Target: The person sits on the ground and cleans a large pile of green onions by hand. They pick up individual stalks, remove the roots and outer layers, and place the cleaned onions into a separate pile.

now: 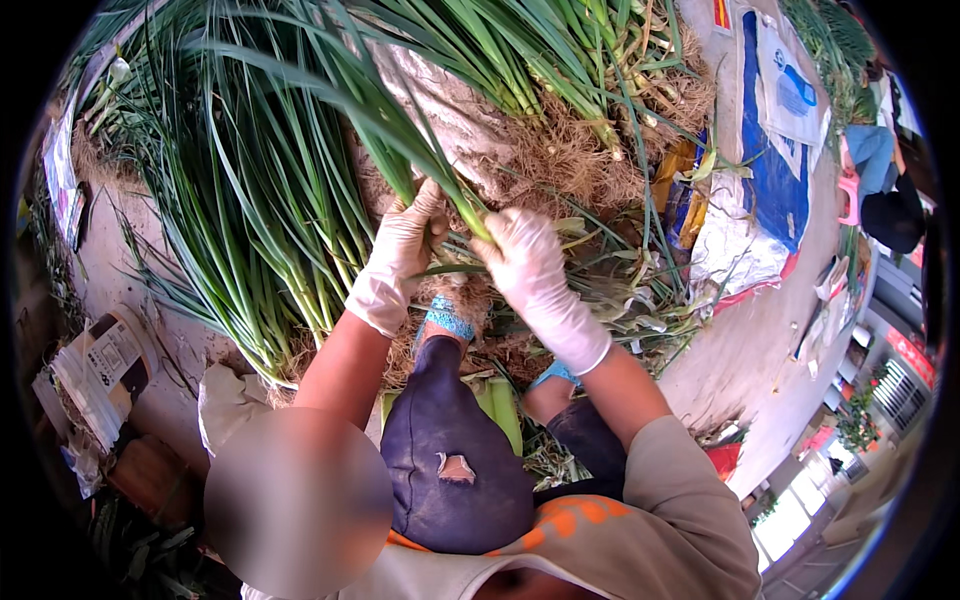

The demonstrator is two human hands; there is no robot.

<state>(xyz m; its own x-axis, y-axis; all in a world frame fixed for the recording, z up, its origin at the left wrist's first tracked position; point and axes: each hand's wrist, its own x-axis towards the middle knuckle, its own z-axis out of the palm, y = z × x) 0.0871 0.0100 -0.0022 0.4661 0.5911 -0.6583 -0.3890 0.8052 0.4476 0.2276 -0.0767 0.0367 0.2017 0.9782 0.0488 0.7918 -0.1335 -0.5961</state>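
Observation:
Thin pale gloves cover both my hands. My left hand point(409, 247) grips the lower stalks of a few long green onions point(390, 161), their leaves reaching up and to the left. Close beside it, my right hand point(521, 251) is closed on the pale base of a green onion stalk point(469, 210). Brown roots hang below my left hand, over my blue-patterned footwear. A big heap of green onions point(262, 202) lies to the left, roots towards me. Another pile of green onions point(480, 52), with matted brown roots point(577, 157), lies at the upper right.
Stripped leaves point(637, 300) litter the ground right of my hands. Beyond them are blue and white woven sacks point(772, 150). A white bucket point(112, 367) lies at the left, near a brown container point(154, 480). Another person point(877, 165) is at the far right near a pink stool point(849, 196).

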